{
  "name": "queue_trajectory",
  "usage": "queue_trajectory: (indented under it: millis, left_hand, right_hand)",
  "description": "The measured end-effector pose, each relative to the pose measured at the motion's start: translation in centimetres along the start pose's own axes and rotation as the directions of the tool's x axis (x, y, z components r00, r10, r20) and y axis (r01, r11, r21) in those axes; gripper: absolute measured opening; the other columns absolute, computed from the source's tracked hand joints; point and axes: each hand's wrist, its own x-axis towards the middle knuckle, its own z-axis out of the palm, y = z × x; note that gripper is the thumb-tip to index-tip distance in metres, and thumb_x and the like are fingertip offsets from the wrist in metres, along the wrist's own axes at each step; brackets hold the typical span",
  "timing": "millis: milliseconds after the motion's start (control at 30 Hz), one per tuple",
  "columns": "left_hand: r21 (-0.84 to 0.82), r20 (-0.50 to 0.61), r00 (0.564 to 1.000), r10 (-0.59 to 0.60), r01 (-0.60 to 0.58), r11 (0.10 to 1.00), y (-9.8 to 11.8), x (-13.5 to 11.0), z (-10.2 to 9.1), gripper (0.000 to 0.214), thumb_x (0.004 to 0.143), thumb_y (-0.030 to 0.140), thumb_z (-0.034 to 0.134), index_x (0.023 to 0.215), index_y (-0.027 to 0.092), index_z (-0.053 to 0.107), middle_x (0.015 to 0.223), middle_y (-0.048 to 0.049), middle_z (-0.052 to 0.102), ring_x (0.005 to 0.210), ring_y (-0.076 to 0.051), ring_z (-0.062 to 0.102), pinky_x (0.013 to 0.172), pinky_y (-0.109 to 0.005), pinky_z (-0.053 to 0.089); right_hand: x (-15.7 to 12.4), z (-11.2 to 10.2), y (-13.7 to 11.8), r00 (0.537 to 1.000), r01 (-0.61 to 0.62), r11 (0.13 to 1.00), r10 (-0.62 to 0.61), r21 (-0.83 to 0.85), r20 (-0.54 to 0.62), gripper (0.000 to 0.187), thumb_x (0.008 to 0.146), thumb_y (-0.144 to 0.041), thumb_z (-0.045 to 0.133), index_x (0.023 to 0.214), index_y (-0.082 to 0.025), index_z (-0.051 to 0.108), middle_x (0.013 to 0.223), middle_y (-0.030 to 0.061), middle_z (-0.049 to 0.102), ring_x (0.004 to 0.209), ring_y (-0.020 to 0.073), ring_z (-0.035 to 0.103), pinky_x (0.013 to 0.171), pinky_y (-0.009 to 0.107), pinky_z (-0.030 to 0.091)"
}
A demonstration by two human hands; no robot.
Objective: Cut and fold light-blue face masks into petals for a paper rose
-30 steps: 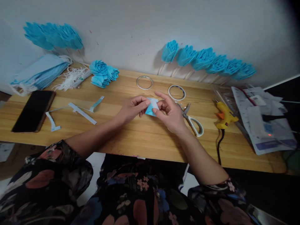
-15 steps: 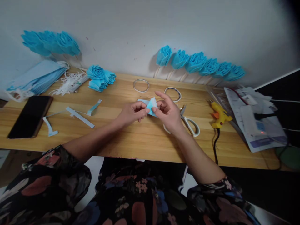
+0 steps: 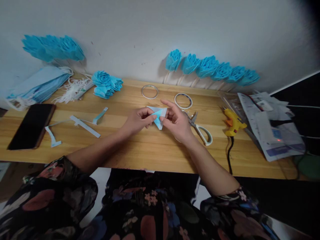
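Note:
A small folded piece of blue and white face-mask fabric (image 3: 158, 124) is held between both hands above the middle of the table. My left hand (image 3: 138, 120) pinches its left side between thumb and fingers. On the right edge, my right hand (image 3: 178, 123) grips it with the thumb in front, the index finger raised away. Partly behind my right wrist lie white-handled scissors (image 3: 205, 134), blades apart. Two tape rolls, one thin (image 3: 149, 92) and one thicker (image 3: 183, 100), rest just beyond the hands.
Blue fabric flowers on sticks (image 3: 207, 66) lean on the wall; more flowers (image 3: 103, 83) lie at left. Nearby are stacked face masks (image 3: 41, 83), white ear loops (image 3: 72, 89), a phone (image 3: 31, 126) and cut strips (image 3: 85, 126). A yellow glue gun (image 3: 233, 122) sits right, beside papers (image 3: 282, 146).
The fabric has gone from an upward-pointing fold to a triangle with its point down. Both hands stay on it, fingers slightly shifted.

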Motion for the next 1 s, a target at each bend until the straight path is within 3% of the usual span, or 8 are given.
queue_trajectory:
  millis: [767,867,1000]
  left_hand:
    - [-0.104,0.038,0.999,-0.035,0.039,0.994,-0.6,0.3,0.0,0.029,0.079,0.038,0.080,0.076,0.015,0.062,0.059,0.0025,0.063,0.052,-0.007,0.056,0.050,-0.018,0.048]
    - [-0.201,-0.012,0.998,-0.063,0.060,0.978,-0.4,0.3,0.0,0.029,0.077,0.036,0.082,0.075,0.015,0.062,0.060,0.0025,0.063,0.051,-0.007,0.056,0.050,-0.018,0.046]
    - [-0.360,-0.064,0.990,-0.127,0.096,0.928,0.0,0.4,0.0,0.030,0.075,0.034,0.083,0.072,0.016,0.059,0.058,0.0024,0.063,0.049,-0.007,0.057,0.046,-0.018,0.043]
  right_hand:
    - [0.0,0.1,0.4,1.000,-0.022,1.000,0.022,0.018,0.002,0.054,0.088,-0.031,0.067,0.140,-0.026,0.054,0.087,-0.0003,0.068,0.075,0.0147,0.062,0.072,0.031,0.053]
    - [0.1,-0.5,0.4,0.999,0.040,0.999,-0.040,-0.019,-0.035,0.048,0.093,-0.036,0.062,0.140,-0.028,0.055,0.096,0.0026,0.071,0.085,0.0174,0.067,0.080,0.035,0.056]
    - [0.2,-1.5,-0.1,0.978,0.185,0.960,-0.202,-0.210,-0.061,0.042,0.095,-0.031,0.059,0.137,-0.034,0.058,0.128,0.0062,0.069,0.119,0.0239,0.063,0.096,0.043,0.056]
